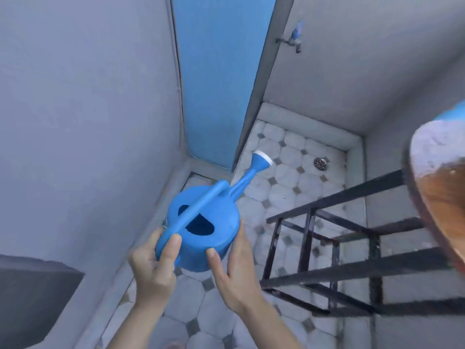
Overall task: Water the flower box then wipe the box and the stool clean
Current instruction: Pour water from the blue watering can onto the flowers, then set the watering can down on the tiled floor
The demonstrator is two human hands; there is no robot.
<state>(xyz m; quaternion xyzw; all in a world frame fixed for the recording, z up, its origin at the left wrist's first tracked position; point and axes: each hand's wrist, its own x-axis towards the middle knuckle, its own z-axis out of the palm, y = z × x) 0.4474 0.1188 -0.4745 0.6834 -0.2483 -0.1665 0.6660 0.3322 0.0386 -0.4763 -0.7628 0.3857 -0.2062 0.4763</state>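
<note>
A blue plastic watering can [216, 238] with a white-tipped spout is held above the tiled floor, spout pointing up and to the right. My left hand [156, 268] grips its rear by the handle base. My right hand [234, 270] cups its lower right side. A stool [442, 187] with a round wooden seat, whitish dust on its far edge, and a black metal frame stands at the right. No flower box is in view.
A wall tap [293, 39] with a blue handle sticks out at upper right above a raised tiled basin with a floor drain [320, 163]. A blue door panel [216, 79] stands ahead. Grey walls close in on the left. A dark grey box [32, 298] sits at lower left.
</note>
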